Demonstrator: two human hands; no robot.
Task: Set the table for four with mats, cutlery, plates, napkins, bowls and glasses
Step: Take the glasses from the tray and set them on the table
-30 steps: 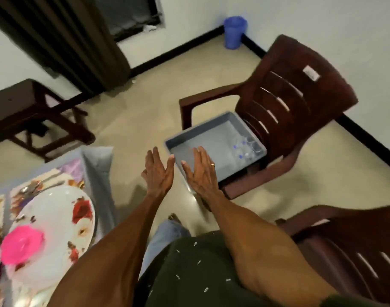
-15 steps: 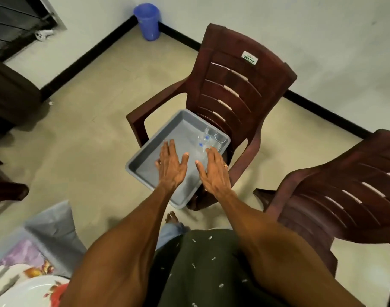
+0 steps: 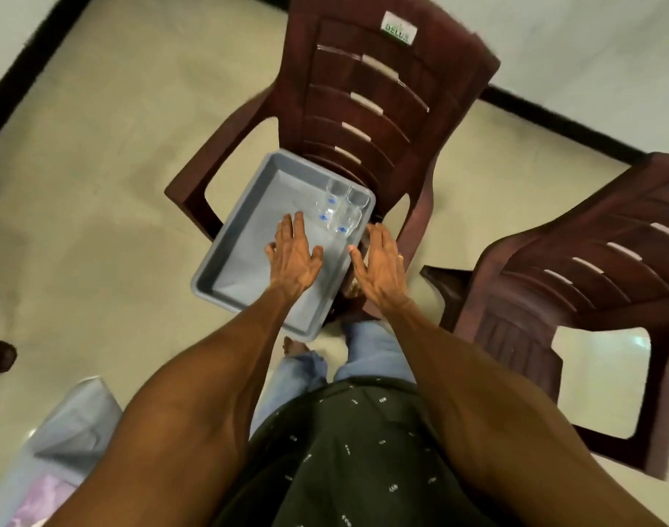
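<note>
Head view, looking down: a grey tray (image 3: 249, 260) rests on the seat of a dark red plastic chair (image 3: 386, 108), set at an angle so that its near corner overhangs the front edge of the seat. A group of clear glasses (image 3: 338, 211) stands upright in the far right corner of the tray, close together; blue marks show on them, and the exact count cannot be told. The rest of the tray floor is bare.

The left hand (image 3: 293, 256) is above the tray floor with its fingers straight and slightly spread, palm down, holding nothing; its fingertips lie just beside the glasses, and contact with them cannot be confirmed. The right hand (image 3: 380, 266) is likewise flat with straight fingers and holds nothing; it sits over the right rim of the tray, near the glasses, and carries a ring on one finger. Both forearms reach forward from the bottom of the picture.

A second dark red chair (image 3: 591, 279) stands to the right, well apart from the tray. The corner of a desk (image 3: 70, 431) under a grey cloth shows at the lower left. The floor is pale tile with a black skirting line along the white wall.
</note>
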